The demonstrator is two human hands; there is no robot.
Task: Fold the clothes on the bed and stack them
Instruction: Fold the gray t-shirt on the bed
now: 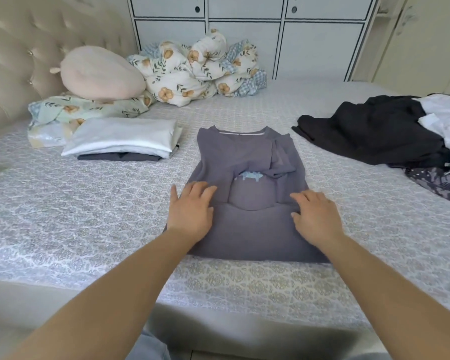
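- We rest our left hand [191,213] flat on the grey T-shirt [247,193], fingers straight and spread, gripping nothing.
- Our right hand [316,216] presses the same shirt opposite it, fingers loosely bent, holding nothing.
- The shirt is soft knit, both sides folded inward into a long rectangle; between our hands a small pale-blue print [250,175] shows.
- It lies on the bed [89,229], whose quilted cover bears a lace-like medallion pattern.
- Beyond the left hand sits one stack of folded clothes [122,140]: smooth white pieces over one dark grey.
- Beyond the right hand lies one unfolded heap [390,133]: black, white and a dotted grey garment.
- Farther off: one round pink cushion [102,74] and a bunched floral quilt [203,66].
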